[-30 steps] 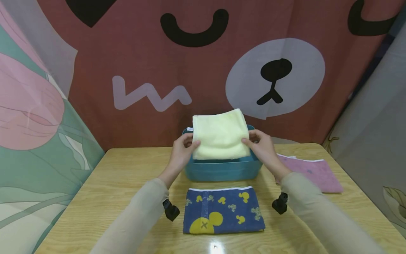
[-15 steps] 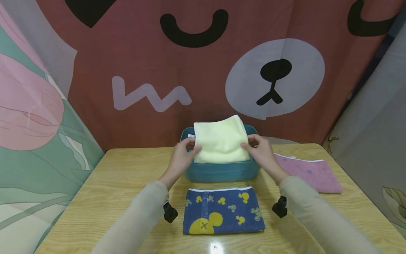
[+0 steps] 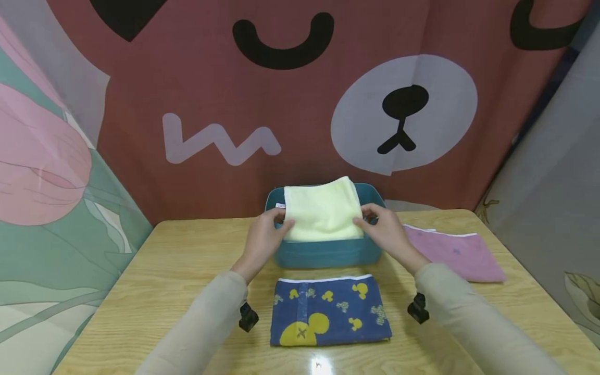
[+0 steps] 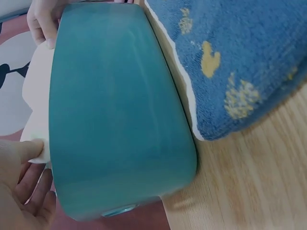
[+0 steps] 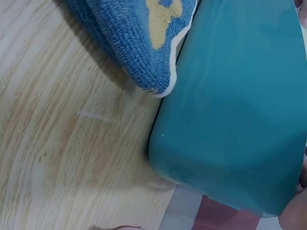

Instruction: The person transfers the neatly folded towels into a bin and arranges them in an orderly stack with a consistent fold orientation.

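Observation:
A folded pale yellow towel is held between both hands, its lower part inside a teal plastic bin and its top edge standing above the rim. My left hand pinches the towel's left side, thumb in front. On the opposite side my right hand pinches it the same way. In the left wrist view the left hand grips the pale cloth just over the bin's rim. Only part of the right hand shows at the right wrist view's edge, beside the bin.
A folded navy towel with yellow mouse-head prints lies in front of the bin. To the right, a folded pink towel lies on the wooden table. A bear-print curtain hangs behind.
Both hands have lowered the yellow towel, bringing its bottom edge from above the bin's front rim down behind it. The navy and pink towels stay where they were.

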The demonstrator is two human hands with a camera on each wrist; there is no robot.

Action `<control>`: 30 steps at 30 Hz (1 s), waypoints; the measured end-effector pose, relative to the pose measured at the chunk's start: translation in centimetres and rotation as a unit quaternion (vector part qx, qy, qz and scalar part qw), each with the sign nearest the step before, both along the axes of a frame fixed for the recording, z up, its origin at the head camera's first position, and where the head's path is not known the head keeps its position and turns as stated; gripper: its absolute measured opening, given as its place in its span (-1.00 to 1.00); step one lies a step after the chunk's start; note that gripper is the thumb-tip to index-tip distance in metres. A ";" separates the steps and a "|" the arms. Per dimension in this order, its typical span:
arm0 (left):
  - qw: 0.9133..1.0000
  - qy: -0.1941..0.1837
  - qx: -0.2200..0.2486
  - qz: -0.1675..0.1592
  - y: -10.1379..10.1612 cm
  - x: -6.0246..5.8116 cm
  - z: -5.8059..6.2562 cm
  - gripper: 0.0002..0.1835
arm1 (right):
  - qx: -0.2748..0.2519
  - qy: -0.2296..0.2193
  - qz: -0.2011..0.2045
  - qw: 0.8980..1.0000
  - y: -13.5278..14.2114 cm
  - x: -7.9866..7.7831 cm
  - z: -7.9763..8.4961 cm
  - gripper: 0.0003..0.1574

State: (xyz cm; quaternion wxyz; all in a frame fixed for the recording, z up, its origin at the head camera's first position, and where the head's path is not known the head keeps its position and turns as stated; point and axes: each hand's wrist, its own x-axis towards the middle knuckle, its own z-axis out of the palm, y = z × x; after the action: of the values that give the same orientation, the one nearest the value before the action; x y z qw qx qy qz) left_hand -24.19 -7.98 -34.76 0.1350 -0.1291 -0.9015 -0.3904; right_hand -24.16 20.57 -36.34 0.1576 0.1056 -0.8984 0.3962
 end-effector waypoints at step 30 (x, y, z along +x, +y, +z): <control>0.997 0.006 -0.068 -0.020 -0.7 0.1 -0.9 -0.69 | 0.075 -0.008 0.002 0.997 -0.1 0.2 -0.7 -0.63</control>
State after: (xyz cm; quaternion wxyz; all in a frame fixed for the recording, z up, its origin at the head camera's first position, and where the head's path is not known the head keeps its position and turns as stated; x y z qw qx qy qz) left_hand -24.11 -8.66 -35.65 0.1234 -0.1582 -0.9225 -0.3298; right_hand -23.93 20.50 -37.04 0.1412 0.1155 -0.9266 0.3288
